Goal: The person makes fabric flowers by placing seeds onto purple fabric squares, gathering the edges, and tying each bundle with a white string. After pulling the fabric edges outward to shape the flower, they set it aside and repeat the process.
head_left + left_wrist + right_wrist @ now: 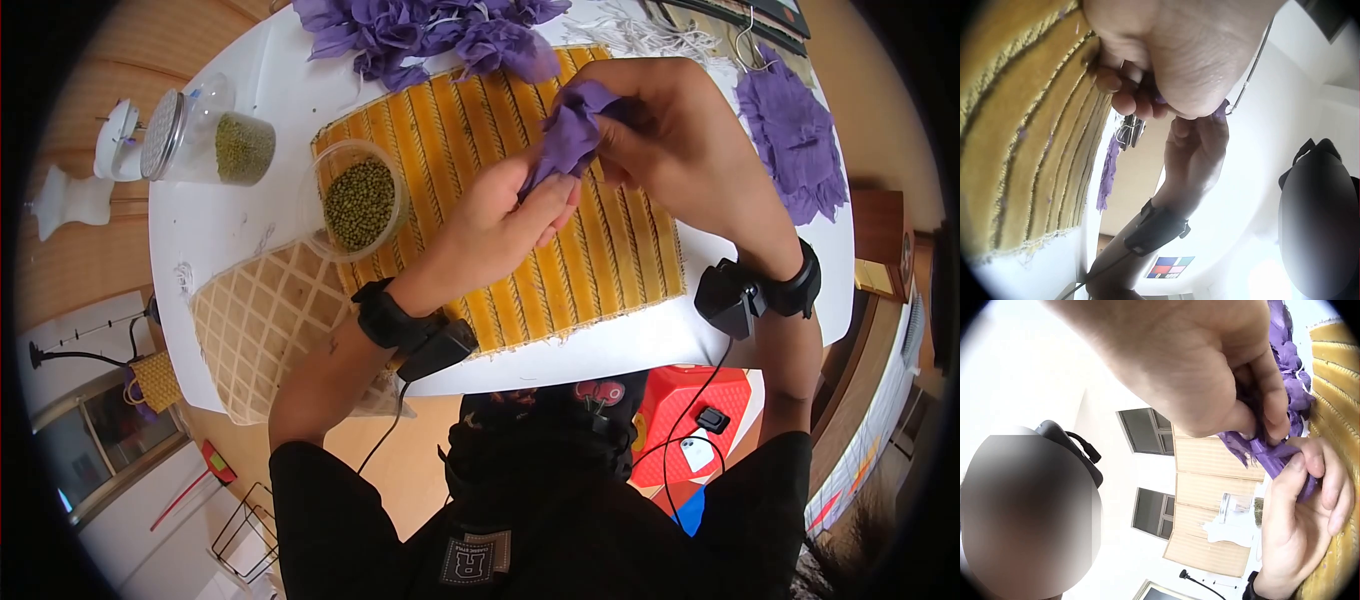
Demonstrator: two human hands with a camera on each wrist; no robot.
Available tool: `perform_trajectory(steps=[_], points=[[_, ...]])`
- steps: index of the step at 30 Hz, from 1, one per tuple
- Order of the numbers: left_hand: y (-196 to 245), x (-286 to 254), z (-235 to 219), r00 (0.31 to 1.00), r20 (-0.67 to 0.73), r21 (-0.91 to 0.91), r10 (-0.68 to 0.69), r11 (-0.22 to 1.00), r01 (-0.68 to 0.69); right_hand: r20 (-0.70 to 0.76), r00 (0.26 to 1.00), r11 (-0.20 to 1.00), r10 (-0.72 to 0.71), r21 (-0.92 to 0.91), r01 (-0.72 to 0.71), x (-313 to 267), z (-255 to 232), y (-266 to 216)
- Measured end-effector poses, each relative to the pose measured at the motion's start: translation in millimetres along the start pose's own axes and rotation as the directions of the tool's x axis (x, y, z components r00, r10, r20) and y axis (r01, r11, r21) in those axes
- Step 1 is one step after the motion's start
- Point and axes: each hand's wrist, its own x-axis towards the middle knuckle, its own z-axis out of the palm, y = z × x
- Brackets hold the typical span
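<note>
Both hands hold a piece of thin, crumpled purple cloth above a yellow striped mat. My left hand grips its lower, gathered end, with the thumb laid along it. At the upper part, my right hand pinches the cloth between thumb and fingers. The right wrist view shows the twisted purple cloth stretched between the right hand and the left hand. In the left wrist view the left palm hides most of the cloth.
A clear tub of green beans stands on the mat's left side, near a lidded jar lying on the white table. Purple ruffled cloth lies at the back, more purple cloth at right. White strings lie behind.
</note>
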Motion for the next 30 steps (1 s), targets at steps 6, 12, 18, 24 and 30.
perform_trajectory(steps=[6,12,18,24,30], points=[[-3,2,1,0.994,-0.021,-0.003,0.103,0.995,-0.104,0.031,0.997,0.993,0.072,0.089,-0.075,2,-2,2],[1,1,-1,0.996,-0.011,-0.074,0.094,0.993,-0.095,0.085,0.99,0.979,0.114,0.157,-0.126,6,-7,10],[-8,1,-6,0.995,0.02,0.002,0.099,0.995,-0.1,-0.17,0.966,0.921,-0.197,-0.37,0.123,6,-18,4],[1,0,0,0.999,-0.038,-0.08,-0.027,0.997,0.024,0.26,0.898,0.832,-0.354,-0.351,0.429,-2,-2,-9],[-3,1,-8,0.993,0.11,-0.151,0.044,0.988,-0.027,0.182,0.883,0.866,-0.434,-0.186,0.464,4,4,5]])
